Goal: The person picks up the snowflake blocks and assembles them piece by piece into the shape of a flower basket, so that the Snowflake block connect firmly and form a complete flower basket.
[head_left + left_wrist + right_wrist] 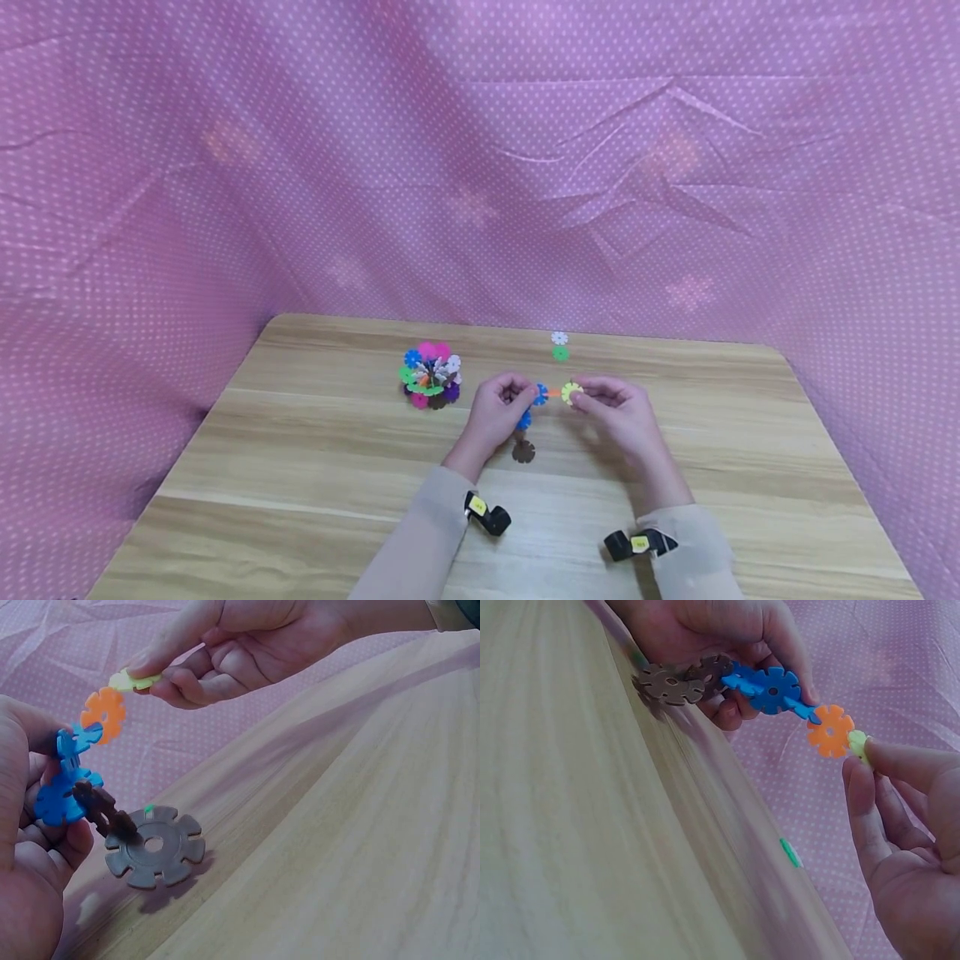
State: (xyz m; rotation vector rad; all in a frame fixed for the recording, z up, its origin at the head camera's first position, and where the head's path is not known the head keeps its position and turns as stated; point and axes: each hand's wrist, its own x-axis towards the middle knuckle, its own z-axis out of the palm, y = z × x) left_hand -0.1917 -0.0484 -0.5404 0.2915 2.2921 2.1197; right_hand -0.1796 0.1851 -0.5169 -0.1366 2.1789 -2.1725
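Note:
My left hand (497,415) pinches the blue notched discs (774,691) of a linked chain, held above the table. Two brown discs (155,847) hang from the blue end, tilted in the left wrist view. On the other side an orange disc (830,731) is slotted between a blue disc and a yellow disc (572,393). Between thumb and fingers, my right hand (621,414) pinches that yellow disc, which touches the orange one's edge. How deep their slots sit in each other I cannot tell.
A ball-like cluster of many-coloured discs (431,377) stands on the wooden table (315,467), left of my hands. Beyond my hands lie a white disc (559,337) and a green disc (560,353). A pink dotted cloth (480,167) hangs around the table's back and sides.

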